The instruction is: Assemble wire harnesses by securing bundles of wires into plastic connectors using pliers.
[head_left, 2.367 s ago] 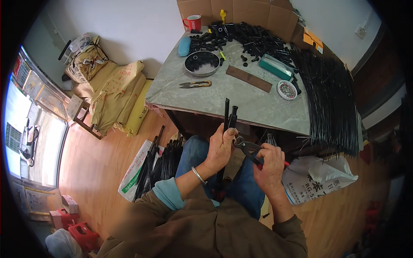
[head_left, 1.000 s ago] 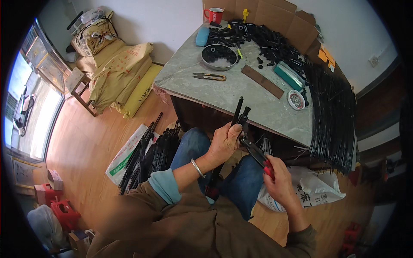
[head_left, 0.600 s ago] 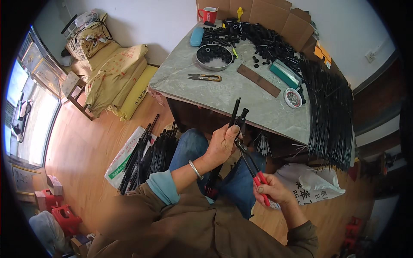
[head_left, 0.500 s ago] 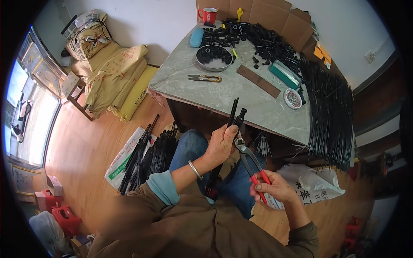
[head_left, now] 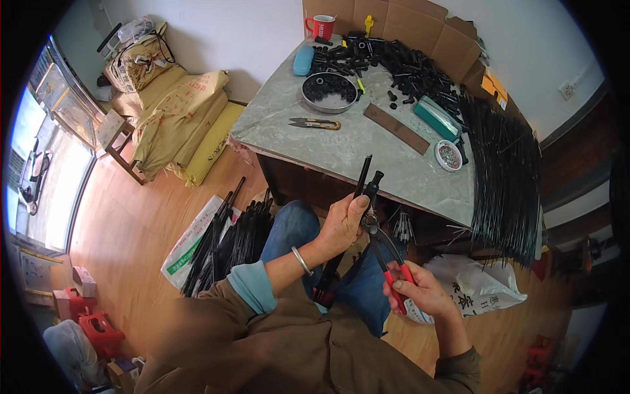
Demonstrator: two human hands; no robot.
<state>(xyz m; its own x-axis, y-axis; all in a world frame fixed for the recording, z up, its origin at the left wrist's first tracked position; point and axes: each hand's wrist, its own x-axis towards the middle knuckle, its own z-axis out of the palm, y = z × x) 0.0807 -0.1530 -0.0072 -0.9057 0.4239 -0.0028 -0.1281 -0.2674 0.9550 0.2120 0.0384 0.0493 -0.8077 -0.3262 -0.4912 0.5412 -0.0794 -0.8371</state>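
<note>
The left hand covers the middle of the black rods, whose lower ends vanish in shade between the knees. Whether the jaws of the pliers touch a rod cannot be told. The near edge of the table hides part of a grey-tipped bundle; black strands cover its right edge. Bits in the white bowl are too small to identify. Cardboard along the far edge is cut off above.

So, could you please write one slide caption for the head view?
A left hand holds black rods while the right hand holds red-handled pliers, beside a grey table.
</note>
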